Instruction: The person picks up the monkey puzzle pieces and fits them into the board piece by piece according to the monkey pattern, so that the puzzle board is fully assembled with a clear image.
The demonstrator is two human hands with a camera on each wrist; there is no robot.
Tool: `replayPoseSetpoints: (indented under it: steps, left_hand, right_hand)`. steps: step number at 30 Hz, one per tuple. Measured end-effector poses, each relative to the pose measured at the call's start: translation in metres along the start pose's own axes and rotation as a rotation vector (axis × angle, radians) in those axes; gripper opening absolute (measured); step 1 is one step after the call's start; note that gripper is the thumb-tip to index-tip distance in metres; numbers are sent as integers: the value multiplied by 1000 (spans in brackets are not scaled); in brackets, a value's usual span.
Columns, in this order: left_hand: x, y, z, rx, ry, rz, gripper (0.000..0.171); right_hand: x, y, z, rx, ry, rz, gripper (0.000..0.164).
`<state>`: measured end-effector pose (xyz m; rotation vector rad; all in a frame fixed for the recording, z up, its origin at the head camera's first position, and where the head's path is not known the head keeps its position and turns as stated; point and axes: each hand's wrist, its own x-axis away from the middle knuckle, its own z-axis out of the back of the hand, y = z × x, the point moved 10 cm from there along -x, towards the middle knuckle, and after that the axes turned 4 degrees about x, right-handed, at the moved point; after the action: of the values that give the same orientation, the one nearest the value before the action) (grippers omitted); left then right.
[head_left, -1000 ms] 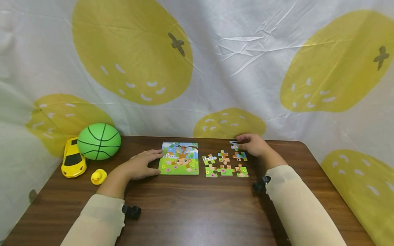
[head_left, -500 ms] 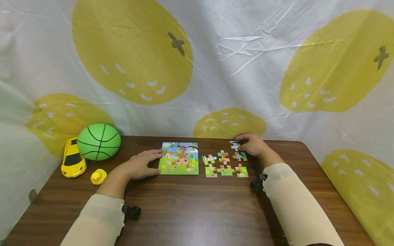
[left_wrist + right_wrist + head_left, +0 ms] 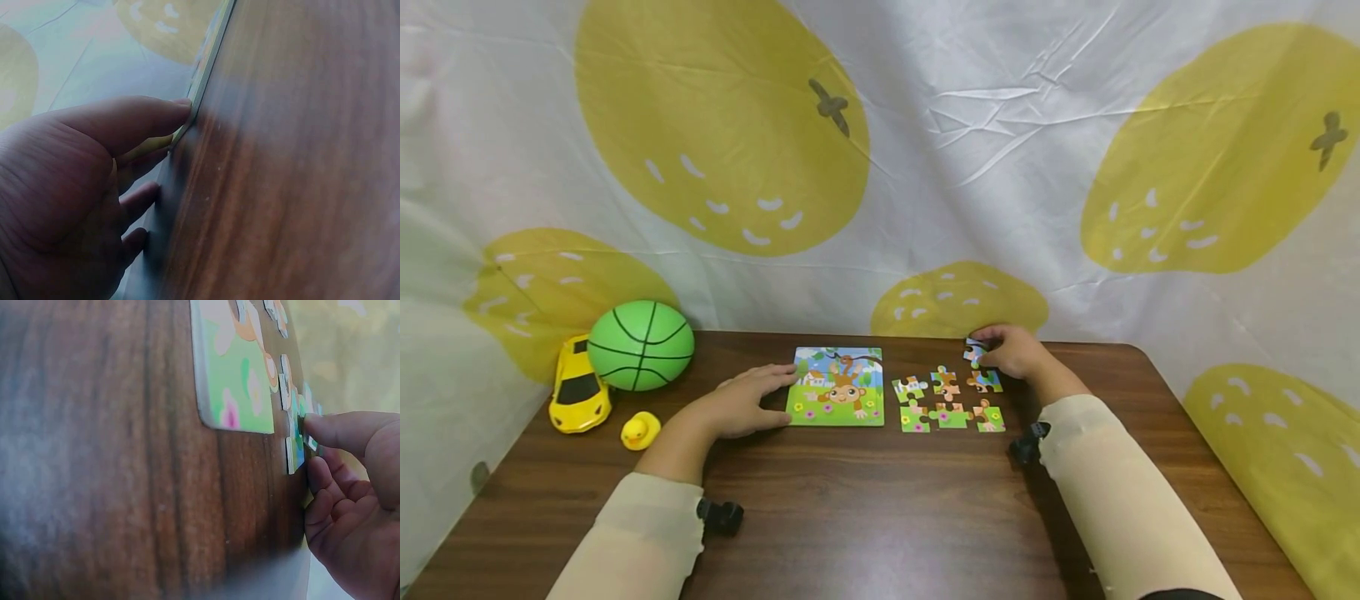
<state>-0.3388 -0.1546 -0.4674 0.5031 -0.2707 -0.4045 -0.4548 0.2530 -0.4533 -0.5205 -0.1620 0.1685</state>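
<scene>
A square picture board (image 3: 831,408) with a cartoon monkey lies flat on the table. My left hand (image 3: 741,404) touches its left edge, thumb and fingers spread and fairly straight; the left wrist view shows the thumb at the edge of the board (image 3: 207,78). To the right, my right hand (image 3: 1021,353) pinches a blue jigsaw piece (image 3: 974,353) between thumb and fingers, with part of the piece covered. Several loose jigsaw pieces (image 3: 952,416) lie in two rows just in front of it. A green, flowered corner piece (image 3: 240,394) is nearest in the right wrist view.
A green ball (image 3: 642,346), a yellow toy car (image 3: 580,392) and a yellow rubber duck (image 3: 640,431) are at the left of the wooden table (image 3: 880,508). A white curtain (image 3: 970,208) with yellow fruit prints hangs right behind the table's back edge.
The blue jigsaw piece in my right hand has shifted slightly right and back, and now looks tilted. My left hand and the picture board have stayed in place.
</scene>
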Motion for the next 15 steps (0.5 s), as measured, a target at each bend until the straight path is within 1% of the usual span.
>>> replayPoseSetpoints:
  steps: [5, 8, 12, 15]
  left_hand:
    - [0, 0, 0, 1, -2, 4, 74]
    - [0, 0, 0, 1, -4, 5, 74]
    - [0, 0, 0, -1, -6, -1, 74]
    - [0, 0, 0, -3, -9, -3, 74]
  right_hand:
    - [0, -1, 0, -1, 3, 24, 49]
    - [-1, 0, 1, 5, 5, 16, 48]
    - [0, -3, 3, 3, 16, 22, 43]
    - [1, -9, 4, -13, 24, 40, 40]
